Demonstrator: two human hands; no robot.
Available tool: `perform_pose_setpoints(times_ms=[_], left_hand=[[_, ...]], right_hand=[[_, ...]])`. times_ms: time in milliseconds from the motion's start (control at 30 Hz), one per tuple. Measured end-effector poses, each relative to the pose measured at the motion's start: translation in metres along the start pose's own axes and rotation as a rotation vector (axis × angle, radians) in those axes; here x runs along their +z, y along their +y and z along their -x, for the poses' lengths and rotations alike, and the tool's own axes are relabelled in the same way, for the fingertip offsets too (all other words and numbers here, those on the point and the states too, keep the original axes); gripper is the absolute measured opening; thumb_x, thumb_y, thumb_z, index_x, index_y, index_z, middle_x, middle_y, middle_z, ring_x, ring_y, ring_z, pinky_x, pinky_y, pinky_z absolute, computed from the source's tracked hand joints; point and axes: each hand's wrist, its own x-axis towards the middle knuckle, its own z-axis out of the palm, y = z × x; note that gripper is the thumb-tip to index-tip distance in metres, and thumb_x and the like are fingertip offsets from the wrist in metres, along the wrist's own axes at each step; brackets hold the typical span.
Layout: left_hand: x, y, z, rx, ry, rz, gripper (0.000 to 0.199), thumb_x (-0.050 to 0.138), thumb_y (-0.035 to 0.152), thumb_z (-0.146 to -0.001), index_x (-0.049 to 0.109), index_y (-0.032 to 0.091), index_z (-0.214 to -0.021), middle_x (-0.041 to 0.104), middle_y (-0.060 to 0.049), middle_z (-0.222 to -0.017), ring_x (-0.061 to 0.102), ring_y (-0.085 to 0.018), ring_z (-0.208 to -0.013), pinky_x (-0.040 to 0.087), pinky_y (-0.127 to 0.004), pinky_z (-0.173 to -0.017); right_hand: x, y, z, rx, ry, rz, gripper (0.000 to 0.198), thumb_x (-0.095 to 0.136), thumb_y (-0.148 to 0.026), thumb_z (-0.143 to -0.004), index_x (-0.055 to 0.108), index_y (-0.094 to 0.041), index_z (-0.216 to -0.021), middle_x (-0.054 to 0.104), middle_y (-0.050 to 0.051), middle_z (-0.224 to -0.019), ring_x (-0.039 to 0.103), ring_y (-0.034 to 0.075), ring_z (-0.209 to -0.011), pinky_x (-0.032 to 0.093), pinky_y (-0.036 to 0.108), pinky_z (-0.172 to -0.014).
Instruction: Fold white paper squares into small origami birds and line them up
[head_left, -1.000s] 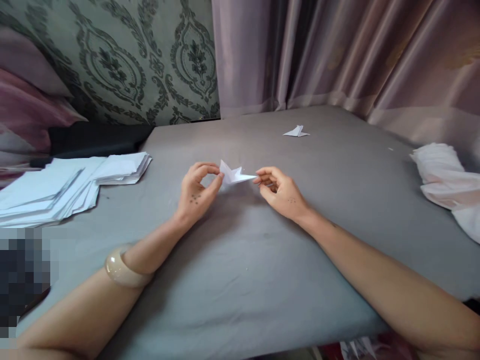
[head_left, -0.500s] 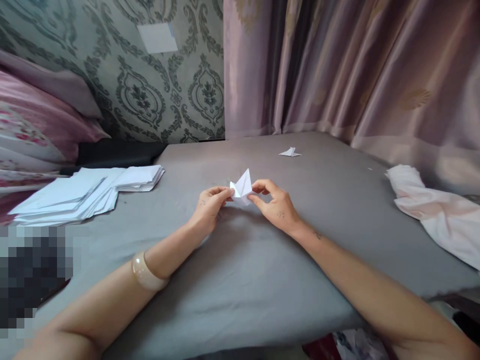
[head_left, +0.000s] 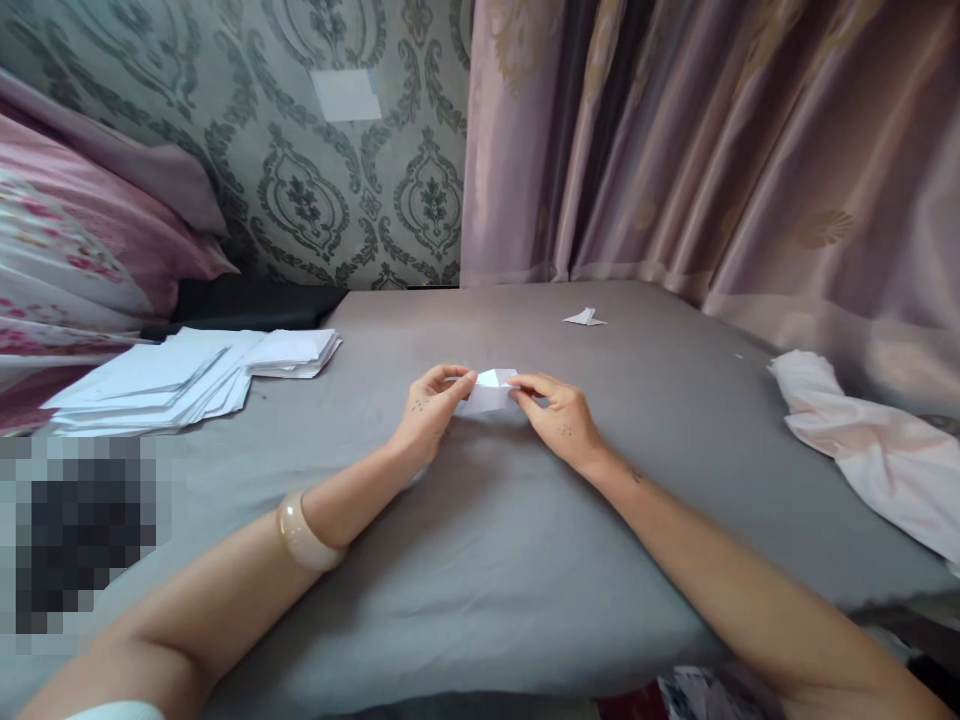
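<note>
A small piece of folded white paper (head_left: 491, 396) is held between my two hands, above the middle of the grey sheet (head_left: 480, 560). My left hand (head_left: 433, 408) pinches its left edge between thumb and fingers. On the opposite edge, my right hand (head_left: 556, 412) grips it the same way. A flap shows along the top of the paper, above a flat lower part. Farther back on the sheet lies a small folded paper figure (head_left: 584, 318), apart from both hands.
Stacks of white paper (head_left: 150, 380) lie at the left, beside a dark cloth (head_left: 255, 303). Crumpled pale fabric (head_left: 862, 430) rests at the right edge. Pink curtains (head_left: 637, 150) and a patterned wall (head_left: 300, 190) bound the back. A blurred dark patch covers the lower left.
The paper's upright pointed flap has come down, so the piece now looks flatter and wider. Both hands keep hold of it, slightly farther apart. The camera view has shifted a little.
</note>
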Motion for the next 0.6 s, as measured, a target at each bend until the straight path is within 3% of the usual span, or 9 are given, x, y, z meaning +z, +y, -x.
perform_pose_setpoints(times_ms=[233, 600], left_hand=[[0.0003, -0.0024, 0.0027, 0.07, -0.18, 0.028, 0.028, 0.08, 0.033, -0.066, 0.072, 0.017, -0.087, 0.072, -0.003, -0.084, 0.06, -0.013, -0.073, 0.044, -0.025, -0.071], [-0.0013, -0.006, 0.001, 0.158, -0.244, -0.054, 0.023, 0.077, 0.034, -0.071, 0.071, 0.017, -0.086, 0.072, -0.004, -0.086, 0.063, -0.014, -0.077, 0.046, -0.025, -0.074]], right_hand=[[-0.0018, -0.0033, -0.003, 0.214, 0.032, -0.141, 0.016, 0.064, -0.026, -0.079, 0.074, -0.022, -0.091, 0.074, 0.001, -0.083, 0.067, 0.016, -0.077, 0.052, 0.03, -0.078], [0.0026, -0.0073, -0.002, 0.28, -0.007, -0.333, 0.02, 0.068, -0.033, -0.075, 0.074, -0.022, -0.09, 0.075, 0.003, -0.086, 0.068, 0.018, -0.079, 0.053, 0.032, -0.079]])
